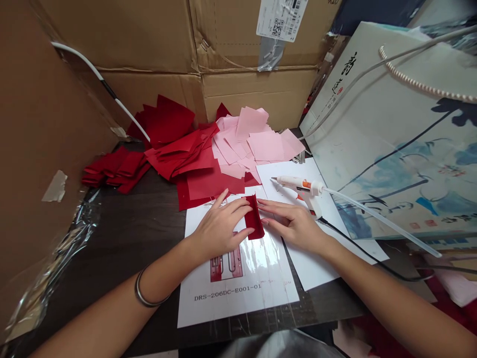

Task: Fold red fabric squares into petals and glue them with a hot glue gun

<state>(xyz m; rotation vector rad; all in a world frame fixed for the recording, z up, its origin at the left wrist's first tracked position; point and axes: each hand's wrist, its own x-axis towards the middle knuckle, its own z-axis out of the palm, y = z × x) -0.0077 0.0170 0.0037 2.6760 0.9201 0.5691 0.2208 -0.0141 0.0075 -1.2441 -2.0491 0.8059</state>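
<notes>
A small dark red folded piece [254, 219] lies on a printed sheet [238, 309] in a clear cover. My left hand [222, 224] rests at the piece's left side, fingers apart, with fingertips on its top and left edge. From the right, my right hand [292, 223] touches the piece's right edge with its fingertips, thumb and fingers slightly apart. A white glue gun [303, 185] with a long clear glue stick lies just beyond my right hand on white paper [316, 271].
Red pieces [179, 154] and pink pieces [242, 136] are heaped behind the hands. Folded red pieces [115, 169] lie at the left. Cardboard boxes [149, 40] stand behind, a printed paper bag [391, 139] at the right. A black cord [357, 253] runs right.
</notes>
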